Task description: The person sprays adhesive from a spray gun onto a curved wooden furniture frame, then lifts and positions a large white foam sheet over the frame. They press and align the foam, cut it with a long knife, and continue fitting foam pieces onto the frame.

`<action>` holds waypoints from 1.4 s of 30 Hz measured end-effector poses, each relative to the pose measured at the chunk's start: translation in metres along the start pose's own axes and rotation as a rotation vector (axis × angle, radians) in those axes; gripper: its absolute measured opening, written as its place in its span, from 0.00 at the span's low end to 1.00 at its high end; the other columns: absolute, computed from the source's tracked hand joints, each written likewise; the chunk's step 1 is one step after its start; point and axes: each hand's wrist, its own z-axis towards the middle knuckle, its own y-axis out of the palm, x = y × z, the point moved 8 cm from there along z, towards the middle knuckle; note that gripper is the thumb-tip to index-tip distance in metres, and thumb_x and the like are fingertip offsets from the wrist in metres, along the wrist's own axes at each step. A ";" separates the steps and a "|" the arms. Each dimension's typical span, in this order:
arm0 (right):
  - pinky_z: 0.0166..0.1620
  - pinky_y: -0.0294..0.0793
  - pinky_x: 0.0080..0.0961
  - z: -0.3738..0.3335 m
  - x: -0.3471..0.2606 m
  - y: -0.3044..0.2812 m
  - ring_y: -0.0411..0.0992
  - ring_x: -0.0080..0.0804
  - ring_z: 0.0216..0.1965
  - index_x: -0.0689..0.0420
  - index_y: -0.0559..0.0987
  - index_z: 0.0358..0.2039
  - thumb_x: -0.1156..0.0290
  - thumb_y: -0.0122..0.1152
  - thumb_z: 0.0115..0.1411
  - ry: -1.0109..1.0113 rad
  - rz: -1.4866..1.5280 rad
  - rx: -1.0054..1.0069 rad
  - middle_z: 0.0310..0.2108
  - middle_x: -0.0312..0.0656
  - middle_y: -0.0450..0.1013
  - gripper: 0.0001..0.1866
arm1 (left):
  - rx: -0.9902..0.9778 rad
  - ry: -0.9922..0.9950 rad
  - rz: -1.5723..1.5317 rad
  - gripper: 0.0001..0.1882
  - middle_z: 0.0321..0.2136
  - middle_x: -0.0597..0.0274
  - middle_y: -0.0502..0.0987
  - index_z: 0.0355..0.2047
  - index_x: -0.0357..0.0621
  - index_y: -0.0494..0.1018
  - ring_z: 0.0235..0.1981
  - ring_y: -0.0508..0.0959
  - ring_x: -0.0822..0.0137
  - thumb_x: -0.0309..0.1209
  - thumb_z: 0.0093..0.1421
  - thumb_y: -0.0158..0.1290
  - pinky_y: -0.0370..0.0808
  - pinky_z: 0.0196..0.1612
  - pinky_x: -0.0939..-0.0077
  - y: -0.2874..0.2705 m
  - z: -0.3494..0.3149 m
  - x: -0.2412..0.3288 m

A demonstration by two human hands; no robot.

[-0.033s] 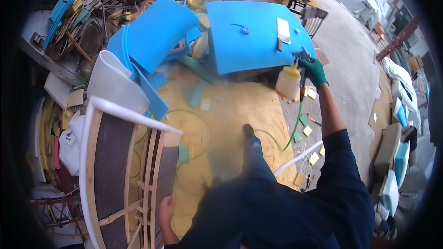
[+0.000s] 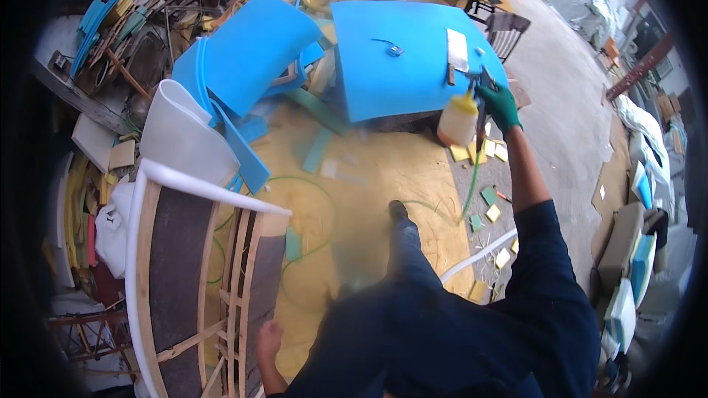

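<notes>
**Inspector:** Reporting on the right hand (image 2: 503,105) first. It is wearing a green glove and is reaching out at arm's length, clenched around the grip of a spray gun (image 2: 479,92). A pale yellowish cup (image 2: 459,119) is hanging under the gun, just beside the glove. A green hose (image 2: 472,177) is trailing down from the gun to the floor.

**Clerk:** And where is the gun sitting in relation to the work?

**Inspector:** It is hovering at the near right edge of a large blue foam sheet (image 2: 398,66), which is lying flat over a low tabletop. A small white rectangular piece (image 2: 457,50) is resting on the foam just beyond the gun. Whether the nozzle is touching the foam, I cannot tell.

**Clerk:** The left hand?

**Inspector:** The left hand (image 2: 268,340) is bare and is showing low in the view, resting against the edge of a curved wooden frame (image 2: 184,273). It is looking loosely curled rather than gripping; I cannot tell for certain, as the fingers are partly hidden.

**Clerk:** Surroundings?

**Inspector:** White edging (image 2: 193,186) is running along the top of the frame. A second blue foam sheet (image 2: 251,51) is leaning behind it, with a white curved panel (image 2: 181,136) beside. The floor (image 2: 354,169) is showing yellow underfoot, scattered with small foam offcuts (image 2: 493,212). The person's shoe (image 2: 398,211) is standing near the hose loop.
</notes>
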 end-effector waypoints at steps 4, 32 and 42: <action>0.44 0.77 0.43 0.175 0.009 0.063 0.82 0.46 0.38 0.53 0.85 0.44 0.47 0.63 0.62 -0.197 -0.254 0.196 0.33 0.51 0.82 0.22 | 0.006 -0.078 -0.190 0.16 0.39 0.48 0.84 0.49 0.36 0.80 0.40 0.85 0.54 0.35 0.66 0.58 0.80 0.47 0.62 0.068 -0.032 0.046; 0.46 0.76 0.31 0.154 0.175 0.207 0.78 0.33 0.47 0.61 0.77 0.53 0.55 0.57 0.71 -0.479 -0.171 -0.260 0.50 0.48 0.79 0.22 | 0.220 -0.107 -0.014 0.12 0.46 0.48 0.81 0.46 0.41 0.82 0.48 0.80 0.49 0.33 0.67 0.55 0.76 0.52 0.56 0.304 -0.316 0.089; 0.58 0.72 0.26 -0.569 0.080 0.363 0.73 0.27 0.51 0.64 0.78 0.54 0.70 0.62 0.71 -0.643 0.190 -1.707 0.48 0.41 0.79 0.15 | 0.640 -0.377 -0.324 0.16 0.54 0.50 0.80 0.52 0.43 0.80 0.57 0.79 0.50 0.34 0.71 0.50 0.75 0.61 0.58 0.332 -0.477 -0.083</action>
